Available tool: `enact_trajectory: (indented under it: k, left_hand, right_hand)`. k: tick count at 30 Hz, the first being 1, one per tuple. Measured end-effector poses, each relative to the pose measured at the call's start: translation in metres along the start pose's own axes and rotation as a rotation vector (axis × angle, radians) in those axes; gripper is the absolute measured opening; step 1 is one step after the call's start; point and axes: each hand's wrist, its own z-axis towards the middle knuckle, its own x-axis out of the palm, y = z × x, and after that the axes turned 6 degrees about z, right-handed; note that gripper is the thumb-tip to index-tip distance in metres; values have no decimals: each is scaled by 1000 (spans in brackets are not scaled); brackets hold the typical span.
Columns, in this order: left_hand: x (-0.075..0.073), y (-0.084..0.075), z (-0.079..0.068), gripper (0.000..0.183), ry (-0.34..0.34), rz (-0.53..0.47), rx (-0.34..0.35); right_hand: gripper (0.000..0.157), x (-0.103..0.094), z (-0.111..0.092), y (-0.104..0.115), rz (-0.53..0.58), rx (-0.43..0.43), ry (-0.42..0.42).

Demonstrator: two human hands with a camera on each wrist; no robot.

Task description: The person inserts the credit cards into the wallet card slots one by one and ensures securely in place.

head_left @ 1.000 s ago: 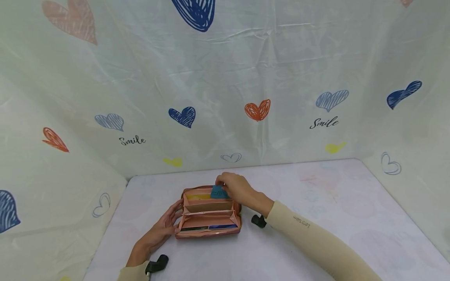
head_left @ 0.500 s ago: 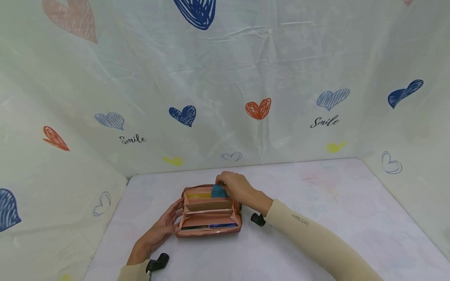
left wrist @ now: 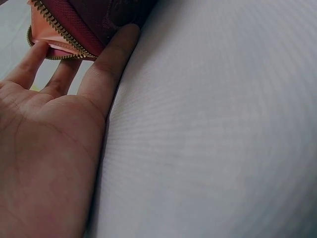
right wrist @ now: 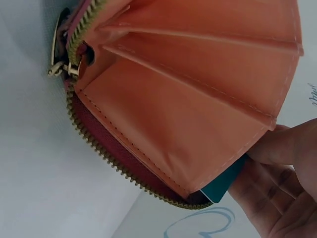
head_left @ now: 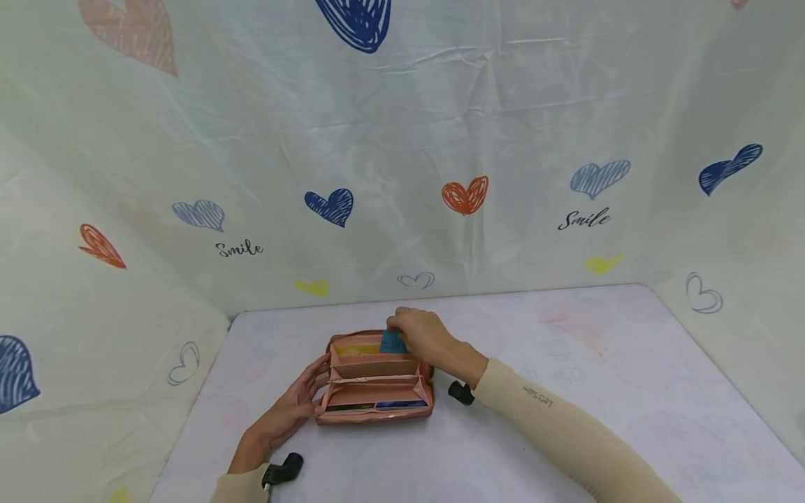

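Observation:
An unzipped pink zip-around wallet [head_left: 376, 413] rests on the table, its fan of pockets facing up. My left hand [head_left: 286, 413] holds its left side, thumb near the front corner and fingers farther back. In the left wrist view the thumb lies against the dark red outer cover [left wrist: 94, 22] beside the brass zip [left wrist: 59, 25]. At the back right of the wallet, my right hand [head_left: 428, 335] pinches a teal card [head_left: 393, 341]. The right wrist view shows that card [right wrist: 223, 182] partly behind the pink lining, gripped by thumb and fingers.
A yellow item [head_left: 357, 349] sits in the back pocket, left of the teal card. Dark and blue cards [head_left: 400, 404] stand in the front pocket. Around the white table [head_left: 534, 433] hangs a heart-printed curtain [head_left: 390, 140]. A black wrist device [head_left: 283, 470] sits at the left cuff.

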Motion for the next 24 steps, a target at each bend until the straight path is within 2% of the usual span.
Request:
enact_trajectory:
  k: [14, 19, 24]
  left_hand:
    - [-1, 1, -1, 98, 18, 1, 23]
    - [-1, 1, -1, 98, 23, -1, 20]
    - [-1, 0, -1, 98, 22, -2, 10]
  right_hand:
    - [16, -4, 8, -2, 54, 15, 110]
    - [21, 5, 7, 1, -20, -8, 174]
    - [24, 10, 3, -2, -13, 0, 157]
